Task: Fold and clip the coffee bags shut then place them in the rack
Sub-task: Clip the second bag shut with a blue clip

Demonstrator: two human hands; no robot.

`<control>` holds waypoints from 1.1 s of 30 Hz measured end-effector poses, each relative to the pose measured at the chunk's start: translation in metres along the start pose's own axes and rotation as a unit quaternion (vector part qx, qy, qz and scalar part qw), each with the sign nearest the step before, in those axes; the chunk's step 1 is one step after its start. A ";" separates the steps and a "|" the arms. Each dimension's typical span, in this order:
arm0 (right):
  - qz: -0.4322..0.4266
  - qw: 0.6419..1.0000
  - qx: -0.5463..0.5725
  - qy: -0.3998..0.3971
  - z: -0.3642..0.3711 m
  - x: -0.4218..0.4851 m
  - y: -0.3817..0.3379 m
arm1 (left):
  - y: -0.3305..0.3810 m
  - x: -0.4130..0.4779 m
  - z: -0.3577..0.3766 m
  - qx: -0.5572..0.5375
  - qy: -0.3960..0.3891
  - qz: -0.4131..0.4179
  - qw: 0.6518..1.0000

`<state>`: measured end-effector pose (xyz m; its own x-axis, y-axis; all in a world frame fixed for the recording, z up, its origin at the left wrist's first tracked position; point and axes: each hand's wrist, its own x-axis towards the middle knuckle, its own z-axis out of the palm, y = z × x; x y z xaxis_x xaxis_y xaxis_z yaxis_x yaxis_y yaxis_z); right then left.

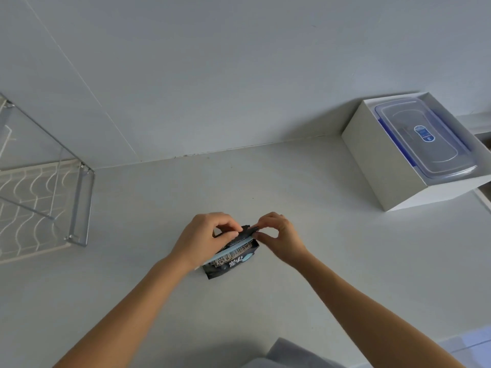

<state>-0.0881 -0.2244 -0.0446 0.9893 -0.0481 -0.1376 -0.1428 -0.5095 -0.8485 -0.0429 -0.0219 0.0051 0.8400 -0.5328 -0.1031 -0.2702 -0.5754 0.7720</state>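
Note:
A small black coffee bag with light printed lettering lies on the white counter in the middle of the view. A pale blue clip runs across it just below its folded top. My left hand pinches the left part of the bag's top and covers the clip's left end. My right hand pinches the top's right corner between thumb and fingers. The wire rack stands at the far left against the wall.
A white open box sits at the back right and holds a clear lidded plastic container with blue latches. The counter meets the wall behind. Grey cloth shows at the bottom edge.

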 end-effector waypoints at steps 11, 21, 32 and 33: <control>-0.180 0.938 -0.263 -0.138 0.028 0.015 -0.083 | -0.034 -0.046 0.011 -0.042 0.145 -0.096 0.984; -0.110 0.964 -0.196 -0.142 0.027 0.016 -0.081 | -0.041 -0.056 0.029 -0.108 0.222 -0.128 0.961; -0.039 0.984 0.035 -0.168 0.029 0.014 -0.068 | -0.044 -0.052 0.026 -0.103 0.230 -0.151 0.956; -0.031 0.984 0.051 -0.167 0.030 0.014 -0.067 | -0.044 -0.052 0.027 -0.097 0.233 -0.155 0.955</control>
<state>-0.0655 -0.1653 -0.0045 0.9336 0.2742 -0.2307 -0.1021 -0.4135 -0.9048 -0.0871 0.0143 -0.0405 0.9958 0.0053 -0.0909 0.0809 -0.5102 0.8562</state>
